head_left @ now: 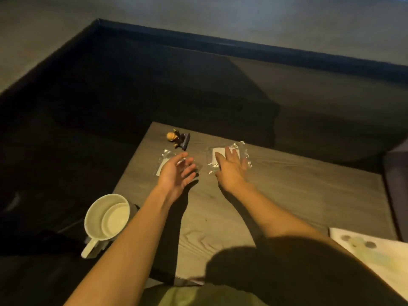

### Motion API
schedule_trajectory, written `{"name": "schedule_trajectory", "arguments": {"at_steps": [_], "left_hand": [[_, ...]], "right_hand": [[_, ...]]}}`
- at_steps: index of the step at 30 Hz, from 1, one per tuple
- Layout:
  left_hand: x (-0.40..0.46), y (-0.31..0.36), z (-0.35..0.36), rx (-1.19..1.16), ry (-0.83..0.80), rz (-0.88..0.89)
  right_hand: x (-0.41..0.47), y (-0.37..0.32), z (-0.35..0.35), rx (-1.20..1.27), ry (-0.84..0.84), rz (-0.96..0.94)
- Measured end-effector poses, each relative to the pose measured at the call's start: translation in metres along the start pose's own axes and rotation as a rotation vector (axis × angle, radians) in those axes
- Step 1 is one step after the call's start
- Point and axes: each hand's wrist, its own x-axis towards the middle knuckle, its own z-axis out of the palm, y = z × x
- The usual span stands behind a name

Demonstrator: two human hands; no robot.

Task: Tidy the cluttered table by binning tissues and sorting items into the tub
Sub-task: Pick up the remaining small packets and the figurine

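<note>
Grey wood-grain table (287, 195) is mostly bare. Remaining at the far end: two crinkled clear plastic packets with white inserts, left packet (164, 161) and right packet (229, 155), and a small orange-headed toy figurine (177, 139). Left hand (176, 171) hovers spread above the left packet; right hand (230, 170) rests flat, fingers spread, on the right one. Neither grips anything. A cream round plastic tub with handle (106, 219) sits off the near-left edge, apparently empty. Judged: sorting is still outstanding.
</note>
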Motion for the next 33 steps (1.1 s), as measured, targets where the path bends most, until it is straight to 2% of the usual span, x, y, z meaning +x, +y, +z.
{"name": "schedule_trajectory", "arguments": {"at_steps": [4,7,10,12,15,18,21,23,24,26,27,28,31,33], "left_hand": [[0.017,0.002,-0.003,-0.019,-0.012,-0.037],[0.024,-0.001,-0.002,-0.020,-0.024,-0.047],[0.025,-0.002,-0.001,-0.049,-0.049,-0.036],[0.024,-0.003,-0.001,-0.089,-0.062,-0.020],[0.025,-0.004,-0.006,-0.126,-0.072,0.000],[0.017,-0.002,-0.009,-0.088,-0.230,-0.007],[0.006,0.001,-0.016,-0.226,-0.384,-0.065],[0.001,0.003,-0.025,-0.331,-0.408,-0.086],[0.000,0.005,-0.031,-0.359,-0.387,-0.083],[-0.003,0.010,-0.043,-0.387,-0.297,-0.083],[-0.004,0.012,-0.048,-0.401,-0.256,-0.079],[-0.006,0.015,-0.053,-0.426,-0.237,-0.070],[-0.012,0.025,-0.061,-0.467,-0.220,-0.006],[-0.012,0.029,-0.065,-0.450,-0.205,0.031]], "right_hand": [[0.007,0.001,0.004,-0.022,-0.034,0.000],[0.005,0.002,0.002,-0.139,0.102,-0.077],[0.005,0.001,-0.004,-0.087,0.185,-0.072],[0.007,-0.001,-0.008,0.031,0.194,-0.012],[-0.001,-0.014,-0.019,0.523,0.246,0.149],[-0.022,-0.044,-0.035,0.818,0.277,0.016],[-0.031,-0.069,-0.043,0.893,0.063,-0.126],[-0.027,-0.076,-0.044,0.927,0.010,-0.153],[-0.023,-0.078,-0.044,0.978,0.064,-0.116],[-0.013,-0.082,-0.037,1.054,0.276,0.039],[-0.009,-0.083,-0.032,1.025,0.333,0.100],[-0.004,-0.085,-0.023,0.943,0.305,0.116],[0.002,-0.089,0.013,0.555,-0.064,-0.108],[-0.001,-0.088,0.029,0.251,-0.212,-0.269]]}}
